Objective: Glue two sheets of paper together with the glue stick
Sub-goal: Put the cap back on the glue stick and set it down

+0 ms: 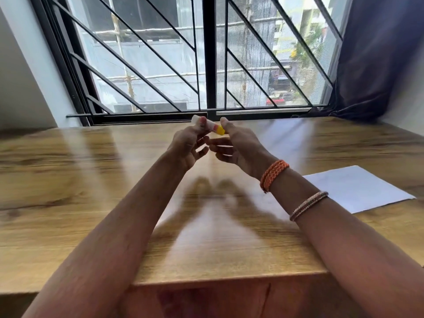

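Observation:
Both my hands are raised above the middle of the wooden table (68,180). A small glue stick (212,126), white with a red band and a yellow end, lies between them. My left hand (190,145) pinches its white part with thumb and fingertips. My right hand (236,145) touches the yellow end with thumb and forefinger, its other fingers spread. One white sheet of paper (358,187) lies flat on the table to the right, beyond my right forearm. I see no second sheet.
A barred window (206,65) runs along the table's far edge. A dark blue curtain (378,53) hangs at the right corner. The table's near edge (229,280) runs under my forearms. I wear an orange band and thin bangles on my right wrist.

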